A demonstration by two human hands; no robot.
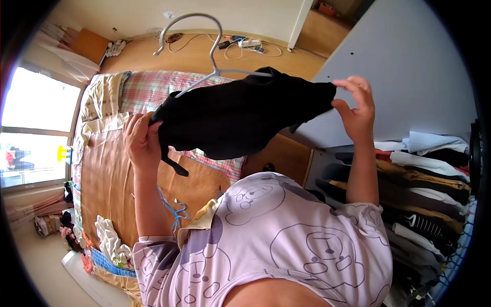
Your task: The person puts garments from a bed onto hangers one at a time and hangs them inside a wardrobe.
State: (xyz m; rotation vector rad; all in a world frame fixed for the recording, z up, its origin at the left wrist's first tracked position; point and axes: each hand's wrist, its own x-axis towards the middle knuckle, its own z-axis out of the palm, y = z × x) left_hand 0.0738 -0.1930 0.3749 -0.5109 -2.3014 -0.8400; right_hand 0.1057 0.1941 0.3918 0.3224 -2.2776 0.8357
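A black garment (225,115) hangs stretched out in front of me on a grey hanger (215,56), whose hook points up and curls to the left. My left hand (143,135) pinches the garment's left edge between thumb and fingers. At the other end, my right hand (356,102) has its thumb and fingers at the tip of the cloth, pinching it. A thin black strip of the garment dangles below my left hand. The hanger's lower part is partly hidden by the cloth.
A bed with a brown mat (110,174) lies to the left, with blue hangers (177,211) and white crumpled cloth (110,240) on it. Hanging clothes (424,189) fill the wardrobe at right, below a grey panel (399,66). A power strip (249,43) lies on the floor.
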